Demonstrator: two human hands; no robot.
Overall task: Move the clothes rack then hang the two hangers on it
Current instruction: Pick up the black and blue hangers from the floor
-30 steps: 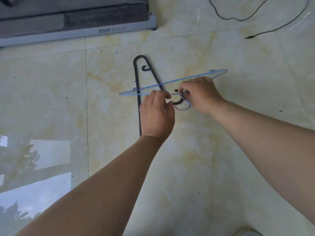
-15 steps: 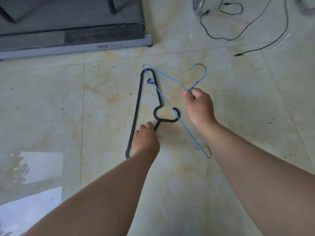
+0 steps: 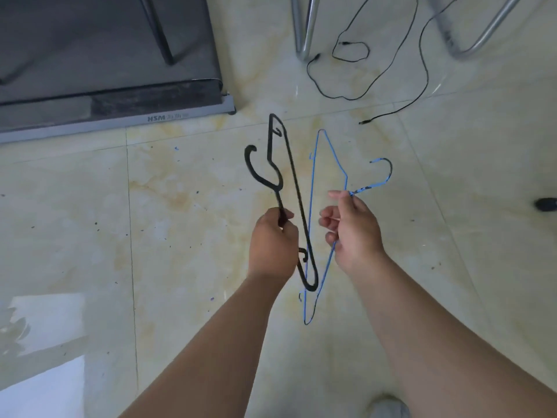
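Both hangers now lifted off marble floor tiles, treadmill behind

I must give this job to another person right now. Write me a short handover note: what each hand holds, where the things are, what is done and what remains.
Left hand: closed on the black hanger, gripping it below the hook, lifted off the floor.
Right hand: closed on the blue wire hanger near its hook, also lifted.
The two hangers hang side by side and cross near their lower ends; I cannot tell if they touch.
Metal tube legs stand at the top of the view; whether they belong to the clothes rack cannot be told.
Done: both hangers are picked up.
Left: hang both on the rack. Mind the black cable on the floor.
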